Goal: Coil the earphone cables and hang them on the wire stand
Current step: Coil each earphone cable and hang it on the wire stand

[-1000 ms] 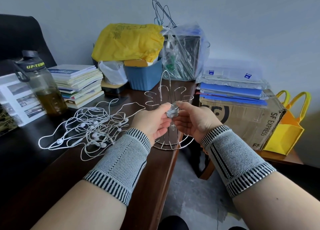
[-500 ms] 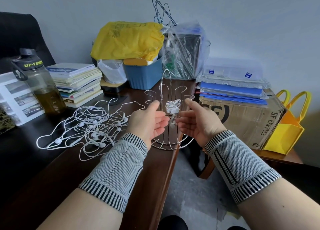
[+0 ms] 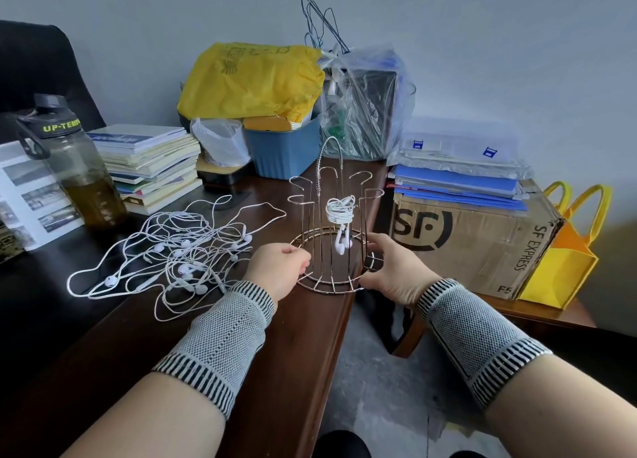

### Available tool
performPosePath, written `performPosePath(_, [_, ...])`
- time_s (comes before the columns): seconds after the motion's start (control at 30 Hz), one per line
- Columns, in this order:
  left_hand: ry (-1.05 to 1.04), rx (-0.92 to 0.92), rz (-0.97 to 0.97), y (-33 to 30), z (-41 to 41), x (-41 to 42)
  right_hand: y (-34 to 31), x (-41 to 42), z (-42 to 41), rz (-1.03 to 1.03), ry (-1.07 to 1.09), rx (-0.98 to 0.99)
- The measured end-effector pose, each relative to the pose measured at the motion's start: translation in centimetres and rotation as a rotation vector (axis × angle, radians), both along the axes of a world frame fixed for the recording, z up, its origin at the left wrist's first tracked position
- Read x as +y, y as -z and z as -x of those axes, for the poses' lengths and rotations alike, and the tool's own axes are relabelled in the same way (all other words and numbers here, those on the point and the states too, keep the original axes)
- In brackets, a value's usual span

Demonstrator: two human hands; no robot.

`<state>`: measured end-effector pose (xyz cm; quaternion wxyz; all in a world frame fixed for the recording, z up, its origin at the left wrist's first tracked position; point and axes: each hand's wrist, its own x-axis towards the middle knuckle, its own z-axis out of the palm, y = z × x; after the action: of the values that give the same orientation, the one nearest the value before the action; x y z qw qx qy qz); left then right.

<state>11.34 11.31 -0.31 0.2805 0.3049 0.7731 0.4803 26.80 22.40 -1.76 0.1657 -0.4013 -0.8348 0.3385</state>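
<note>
Coiled earphone (image 3: 339, 210) hangs on wire stand (image 3: 331, 278), above both grips.

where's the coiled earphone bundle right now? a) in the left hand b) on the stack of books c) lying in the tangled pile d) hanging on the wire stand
d: the coiled earphone bundle hangs from a hook of the wire stand, earbuds dangling below it, while the left hand and right hand grip the stand's base ring.
</note>
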Motion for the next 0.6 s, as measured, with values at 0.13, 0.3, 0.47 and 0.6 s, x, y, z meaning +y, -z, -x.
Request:
performPosePath(0.13, [0.02, 0.06, -0.056, 1.0, 1.5, 0.6, 0.7, 0.3, 0.1, -0.071, 0.013, -0.147])
performPosePath(0.3, [0.071, 0.407, -0.008, 1.1, 0.5, 0.2, 0.3, 0.0, 0.7, -0.169, 0.053, -0.195])
performPosePath(0.47, [0.172, 0.698, 0.173, 1.5, -0.6, 0.4, 0.4, 0.0, 1.8, -0.22, 0.093, -0.204])
performPosePath(0.6, [0.19, 0.744, 0.207, 1.9, 0.3, 0.6, 0.9, -0.5, 3.5, -0.235, 0.185, -0.226])
